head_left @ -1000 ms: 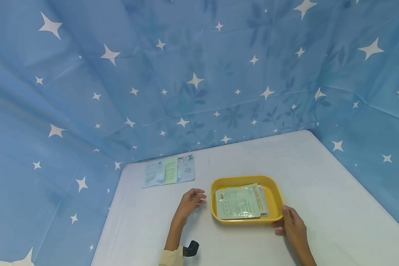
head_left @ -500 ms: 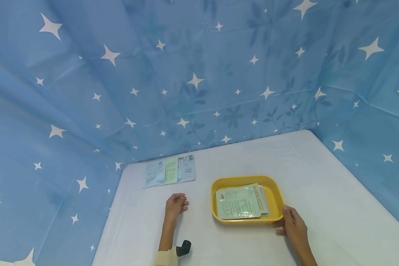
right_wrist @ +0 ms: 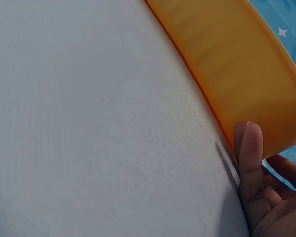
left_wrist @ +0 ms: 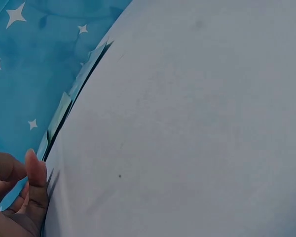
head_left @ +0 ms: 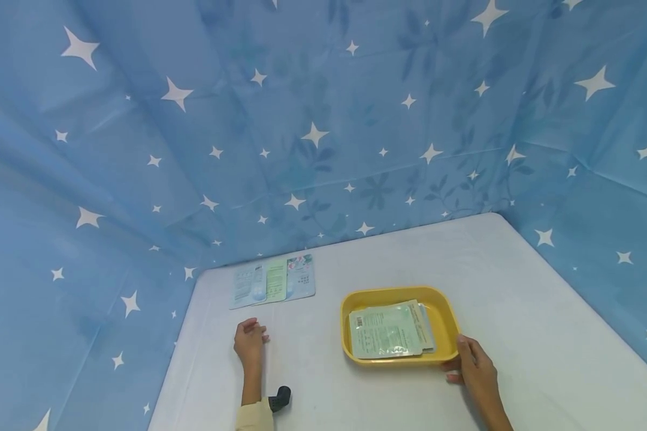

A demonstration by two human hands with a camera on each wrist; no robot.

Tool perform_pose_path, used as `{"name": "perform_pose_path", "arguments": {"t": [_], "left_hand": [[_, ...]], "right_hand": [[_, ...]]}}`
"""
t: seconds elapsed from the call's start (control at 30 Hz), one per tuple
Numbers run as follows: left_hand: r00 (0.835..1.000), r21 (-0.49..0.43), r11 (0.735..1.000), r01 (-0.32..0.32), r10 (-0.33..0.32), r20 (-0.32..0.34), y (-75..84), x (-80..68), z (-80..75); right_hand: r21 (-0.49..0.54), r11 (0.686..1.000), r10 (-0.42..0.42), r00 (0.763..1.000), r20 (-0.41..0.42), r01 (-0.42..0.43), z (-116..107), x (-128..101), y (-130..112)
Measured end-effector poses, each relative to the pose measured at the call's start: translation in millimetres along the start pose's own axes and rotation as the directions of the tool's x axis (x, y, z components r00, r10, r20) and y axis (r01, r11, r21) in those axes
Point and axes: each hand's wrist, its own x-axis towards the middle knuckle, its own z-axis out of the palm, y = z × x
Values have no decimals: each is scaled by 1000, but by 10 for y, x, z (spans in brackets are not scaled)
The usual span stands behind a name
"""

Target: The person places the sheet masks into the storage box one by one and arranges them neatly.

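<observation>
At the tray's near right corner, my right hand (head_left: 477, 374) holds the yellow plastic tray (head_left: 439, 308), its digits set around the corner. The right wrist view shows fingertips (right_wrist: 251, 143) against the tray's outer wall. Inside the tray lie several flat sachets, a pale green printed one (head_left: 385, 335) on top. My left hand (head_left: 250, 341) hovers over the left of the table with loosely bent fingers and nothing in them. Just beyond it lies a fanned row of flat sachets: a light blue one (head_left: 248, 287), a green one (head_left: 276, 281) and a blue floral one (head_left: 302, 276).
A white cloth covers the table (head_left: 323, 383). Blue star-printed curtain (head_left: 313, 167) hangs along the back and both sides, right at the table's edges. A black wrist mount (head_left: 280, 398) juts out from the left sleeve (head_left: 255, 416).
My left hand has moved left, away from the tray's left side, to just in front of the fanned sachets. The right hand and the tray have stayed in place.
</observation>
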Motion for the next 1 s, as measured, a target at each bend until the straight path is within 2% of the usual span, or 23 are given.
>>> {"name": "perform_pose_path", "arguments": {"t": [0.2,0.3,0.4,0.47,0.57,0.63,0.73,0.9,1.0], "left_hand": [[999,-19,999,-32,31,-18,1,128,-24],[997,1,998,-61,61,-57,10,199,-26],[985,97,989,-110,122,-123,3,278,-25],[973,180,974,-140,169,-157,-15,327,-20],[957,268,946,-181,232,-173,-41,398,-21],[953,297,932,-207,261,-155,-52,434,-28],[955,359,904,-231,282,-96,-54,482,-42],[965,475,847,-241,260,26,-26,547,-60],[966,534,809,-247,249,70,-20,581,-57]], "right_hand": [[13,1000,-1,1000,-4,1,0,-4,-6],[18,1000,6,1000,-7,-5,7,1,-6],[15,1000,12,1000,-6,-11,9,4,0],[12,1000,11,1000,-5,-11,5,5,3],[6,1000,12,1000,-3,-11,5,14,3],[4,1000,14,1000,-3,-14,7,21,3],[5,1000,15,1000,0,-15,10,19,8],[13,1000,8,1000,-3,-8,12,4,13],[19,1000,-2,1000,-3,2,8,1,11]]}}
